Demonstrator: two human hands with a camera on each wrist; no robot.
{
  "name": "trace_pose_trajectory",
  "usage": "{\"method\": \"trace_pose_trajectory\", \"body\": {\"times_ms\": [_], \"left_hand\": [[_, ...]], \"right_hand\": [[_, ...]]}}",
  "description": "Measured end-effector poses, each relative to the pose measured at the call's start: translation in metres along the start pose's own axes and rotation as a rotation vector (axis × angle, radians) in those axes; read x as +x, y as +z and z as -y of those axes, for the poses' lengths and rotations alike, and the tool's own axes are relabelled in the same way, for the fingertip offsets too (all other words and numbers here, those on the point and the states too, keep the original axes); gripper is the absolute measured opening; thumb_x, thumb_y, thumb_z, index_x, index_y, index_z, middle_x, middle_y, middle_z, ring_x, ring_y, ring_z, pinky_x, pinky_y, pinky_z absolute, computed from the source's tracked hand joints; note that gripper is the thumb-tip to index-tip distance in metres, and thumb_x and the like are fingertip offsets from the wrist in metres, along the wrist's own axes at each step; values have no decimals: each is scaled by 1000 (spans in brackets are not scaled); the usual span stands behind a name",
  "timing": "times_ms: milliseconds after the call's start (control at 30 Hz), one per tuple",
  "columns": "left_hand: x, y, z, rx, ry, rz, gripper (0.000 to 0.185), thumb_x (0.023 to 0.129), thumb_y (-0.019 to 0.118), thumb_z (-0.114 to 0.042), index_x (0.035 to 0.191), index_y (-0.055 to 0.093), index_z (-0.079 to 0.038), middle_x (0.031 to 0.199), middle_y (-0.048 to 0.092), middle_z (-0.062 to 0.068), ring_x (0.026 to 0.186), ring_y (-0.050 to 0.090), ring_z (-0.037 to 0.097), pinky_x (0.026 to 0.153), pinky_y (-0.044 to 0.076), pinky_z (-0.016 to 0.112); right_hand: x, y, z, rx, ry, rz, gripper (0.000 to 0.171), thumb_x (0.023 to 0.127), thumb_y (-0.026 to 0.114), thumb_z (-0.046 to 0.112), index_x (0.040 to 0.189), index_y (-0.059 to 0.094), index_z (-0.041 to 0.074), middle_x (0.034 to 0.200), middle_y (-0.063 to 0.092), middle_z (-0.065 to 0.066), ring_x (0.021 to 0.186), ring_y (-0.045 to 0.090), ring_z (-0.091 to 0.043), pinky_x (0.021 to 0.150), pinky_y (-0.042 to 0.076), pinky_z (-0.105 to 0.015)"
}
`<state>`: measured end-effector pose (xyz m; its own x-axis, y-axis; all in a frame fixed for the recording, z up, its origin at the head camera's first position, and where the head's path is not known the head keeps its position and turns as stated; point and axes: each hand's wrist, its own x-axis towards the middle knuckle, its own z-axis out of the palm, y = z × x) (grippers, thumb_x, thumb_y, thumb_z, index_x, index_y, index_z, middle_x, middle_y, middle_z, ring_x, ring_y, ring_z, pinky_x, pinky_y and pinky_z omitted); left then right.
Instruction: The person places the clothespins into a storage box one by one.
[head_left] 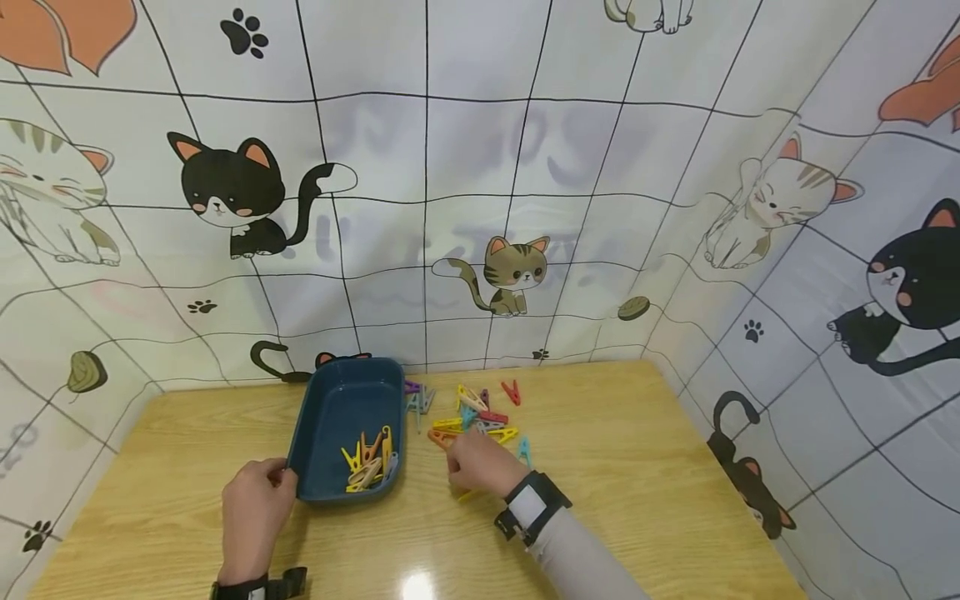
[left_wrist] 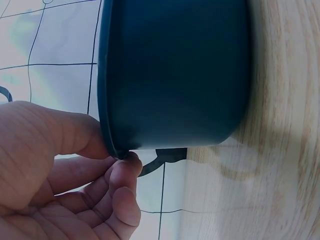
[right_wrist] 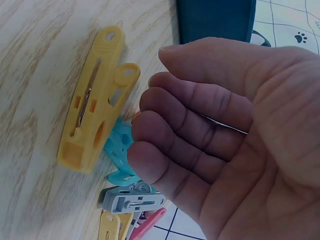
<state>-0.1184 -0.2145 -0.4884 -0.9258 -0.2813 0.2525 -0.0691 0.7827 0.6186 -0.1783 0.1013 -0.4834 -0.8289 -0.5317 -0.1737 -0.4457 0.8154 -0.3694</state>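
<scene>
A dark blue tray [head_left: 341,407] stands on the wooden table and holds several yellow and orange clothes pegs [head_left: 369,465]. My left hand [head_left: 279,477] pinches the tray's near left corner; in the left wrist view the thumb and curled fingers of this hand [left_wrist: 117,156] close on the tray's rim [left_wrist: 106,100]. To the right of the tray lies a loose heap of coloured pegs [head_left: 480,417]. My right hand [head_left: 459,463] hovers over the heap's near edge. Its bent fingers [right_wrist: 150,125] hold nothing, just beside a yellow peg [right_wrist: 95,100] and a turquoise peg [right_wrist: 119,145].
A grey peg [right_wrist: 132,200] and a red one lie under the right palm. An orange peg [head_left: 438,437] lies by the fingertips. A cat-print cloth [head_left: 480,208] walls the table at the back and on both sides. Bare wood stretches to the right [head_left: 637,467].
</scene>
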Motion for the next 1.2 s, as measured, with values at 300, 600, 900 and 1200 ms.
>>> {"method": "trace_pose_trajectory", "body": {"times_ms": [300,600,900,1200], "left_hand": [[0,0,0,-1,-8,0,23,85,61,0,96,75,13,75,67,17,66,63,30,61,50,46],[0,2,0,-1,-2,-24,21,84,62,1,94,75,13,73,66,16,65,62,28,57,48,42],[1,2,-1,-10,-8,-15,21,85,61,0,94,75,12,74,66,16,65,61,27,57,47,40],[0,3,0,-12,-9,-28,20,83,61,1,92,75,12,71,64,14,61,57,24,54,41,33]], "right_hand": [[2,2,1,-87,-11,35,17,88,78,14,72,74,15,64,55,9,58,47,-5,55,37,-20],[3,3,2,-164,-16,53,27,87,79,15,64,64,16,59,44,9,56,39,-6,53,31,-21],[4,2,0,-180,-8,55,26,89,77,15,66,64,16,60,45,8,57,41,-8,56,33,-23],[1,-1,0,-74,34,54,32,89,75,13,61,59,17,55,39,7,54,38,-8,52,30,-23]]}}
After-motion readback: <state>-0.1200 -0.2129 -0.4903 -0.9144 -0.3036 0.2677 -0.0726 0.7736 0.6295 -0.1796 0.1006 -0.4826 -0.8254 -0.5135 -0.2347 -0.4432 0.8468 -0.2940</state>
